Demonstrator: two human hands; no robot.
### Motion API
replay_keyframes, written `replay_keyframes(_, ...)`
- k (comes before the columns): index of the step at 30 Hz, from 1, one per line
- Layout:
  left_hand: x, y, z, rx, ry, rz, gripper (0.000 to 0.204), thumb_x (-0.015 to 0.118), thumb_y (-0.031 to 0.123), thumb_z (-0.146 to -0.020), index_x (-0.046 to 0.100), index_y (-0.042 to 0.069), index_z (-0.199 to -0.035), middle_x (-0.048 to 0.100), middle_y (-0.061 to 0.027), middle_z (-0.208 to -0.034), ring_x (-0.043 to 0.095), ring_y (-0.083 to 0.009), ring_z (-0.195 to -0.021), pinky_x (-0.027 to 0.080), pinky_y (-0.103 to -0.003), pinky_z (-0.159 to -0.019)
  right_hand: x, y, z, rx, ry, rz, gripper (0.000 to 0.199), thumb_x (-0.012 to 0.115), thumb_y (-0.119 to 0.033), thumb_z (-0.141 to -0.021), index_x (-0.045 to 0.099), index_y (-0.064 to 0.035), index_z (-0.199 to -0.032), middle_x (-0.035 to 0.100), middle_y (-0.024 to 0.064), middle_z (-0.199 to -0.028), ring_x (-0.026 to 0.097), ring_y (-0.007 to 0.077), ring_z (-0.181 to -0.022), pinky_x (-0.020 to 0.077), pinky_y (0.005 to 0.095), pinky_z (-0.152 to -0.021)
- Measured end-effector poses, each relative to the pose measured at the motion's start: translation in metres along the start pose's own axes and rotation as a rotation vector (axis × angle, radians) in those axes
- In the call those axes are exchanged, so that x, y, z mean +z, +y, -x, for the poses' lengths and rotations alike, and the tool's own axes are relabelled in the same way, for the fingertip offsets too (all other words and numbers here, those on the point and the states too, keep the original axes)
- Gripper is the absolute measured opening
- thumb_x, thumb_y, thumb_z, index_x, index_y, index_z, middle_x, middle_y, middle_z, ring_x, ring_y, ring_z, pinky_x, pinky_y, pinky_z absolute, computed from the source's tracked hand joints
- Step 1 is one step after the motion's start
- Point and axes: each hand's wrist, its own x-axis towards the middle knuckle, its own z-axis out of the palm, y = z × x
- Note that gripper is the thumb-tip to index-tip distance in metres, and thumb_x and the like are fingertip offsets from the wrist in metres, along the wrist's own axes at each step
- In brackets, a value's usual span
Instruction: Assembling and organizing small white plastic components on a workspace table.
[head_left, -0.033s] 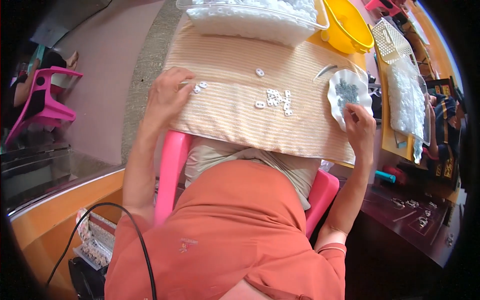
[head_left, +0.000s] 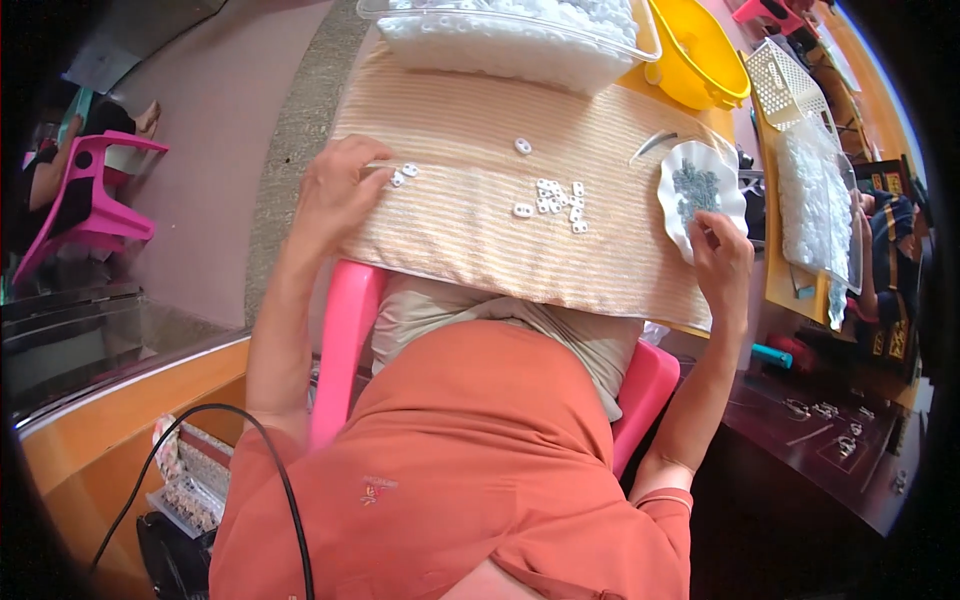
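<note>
My left hand (head_left: 340, 192) rests at the left edge of the striped cloth, fingers curled. Small white two-holed plastic pieces (head_left: 405, 174) lie right by its fingertips; whatever is between the fingers is hidden. At the right, my right hand (head_left: 722, 250) is over the near rim of a white scalloped dish (head_left: 674, 222). Its fingertips are pinched together at a pile of small grey metal parts (head_left: 695, 187), perhaps screws; I cannot make out what they hold. Mid-cloth sits a cluster of the same white pieces (head_left: 550, 197), with single ones (head_left: 522, 146) apart from it.
A clear tub (head_left: 510, 62) full of white pieces stands at the far edge, beside a yellow basin (head_left: 700, 60). Right of the table are a perforated white basket (head_left: 785, 75) and another filled clear tub (head_left: 815, 200). Other people sit at the far left and right.
</note>
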Motion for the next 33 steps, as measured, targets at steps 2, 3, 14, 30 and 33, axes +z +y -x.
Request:
replay_keyframes(2,0.000,0.004,0.000,-0.078,-0.100,0.075,0.019,0.064,0.017,-0.081,0.069,0.005,-0.094,0.066,-0.0117,-0.102,0.061,-0.0307,-0.097,0.048,-0.040,-0.086,0.000,0.001,0.004,0.018,0.002,0.017,0.015,0.067,-0.007,-0.085,0.066,0.0009,-0.097,0.066,0.0117,-0.078,0.060,0.0163,-0.063,0.0490,0.0293,-0.063)
replay_keyframes(3,0.001,0.004,-0.001,-0.078,-0.098,0.072,0.019,0.064,0.017,-0.081,0.069,0.005,-0.094,0.066,-0.0117,-0.102,0.061,-0.0307,-0.097,0.048,-0.040,-0.086,0.000,0.001,0.006,0.045,-0.002,-0.010,0.015,0.066,-0.007,-0.083,0.066,0.0003,-0.096,0.066,0.0141,-0.083,0.063,0.0222,-0.068,0.0495,0.0315,-0.065)
replay_keyframes(14,0.012,0.004,-0.012,0.101,-0.174,-0.008,0.017,0.065,0.020,-0.081,0.069,0.006,-0.089,0.063,-0.0128,-0.089,0.060,-0.0317,-0.091,0.048,-0.042,-0.081,-0.001,0.003,0.021,0.004,0.013,-0.102,0.013,0.067,-0.002,-0.084,0.065,0.0014,-0.096,0.065,0.0090,-0.077,0.057,0.0112,-0.063,0.0469,0.0254,-0.061)
replay_keyframes(30,0.019,0.047,-0.008,-0.124,-0.109,0.555,0.014,0.061,0.010,-0.091,0.064,-0.002,-0.099,0.067,-0.0092,-0.087,0.063,-0.0141,-0.077,0.050,-0.027,-0.071,-0.007,0.014,0.013,0.065,0.133,-0.273,0.012,0.068,-0.003,-0.082,0.067,0.0011,-0.093,0.066,0.0114,-0.079,0.061,0.0145,-0.062,0.0471,0.0257,-0.058)
replay_keyframes(33,0.036,0.049,-0.002,-0.166,-0.106,0.828,0.020,0.063,0.007,-0.091,0.064,-0.004,-0.108,0.068,-0.0052,-0.093,0.063,-0.0104,-0.079,0.051,-0.023,-0.072,-0.005,0.019,0.008,0.097,0.100,-0.279,0.013,0.069,-0.004,-0.081,0.067,0.0007,-0.093,0.066,0.0119,-0.079,0.060,0.0150,-0.061,0.0471,0.0263,-0.058)
